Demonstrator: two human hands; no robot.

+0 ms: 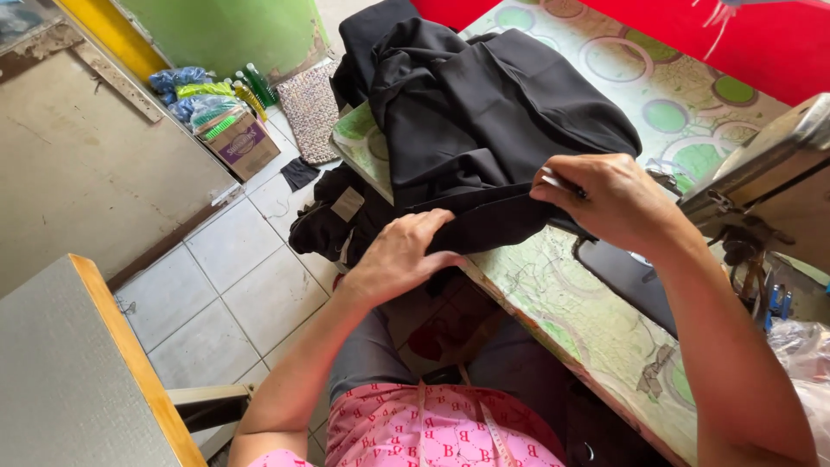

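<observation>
Nearest us, our left hand (404,253) presses one black garment (484,121); our right hand (605,197) pinches its edge. Fold runs left-right across one sewing table (562,311), bulk heaped away.

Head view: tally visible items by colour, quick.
Black: 3 (fabric held by left hand and right hand, heap on floor, scrap)
Red: 1 (cloth)
Pink: 1 (garment)
Total: 5

Grey tiled floor (233,285) – green wall (225,30), wood-edged grey table (60,372) at left
</observation>
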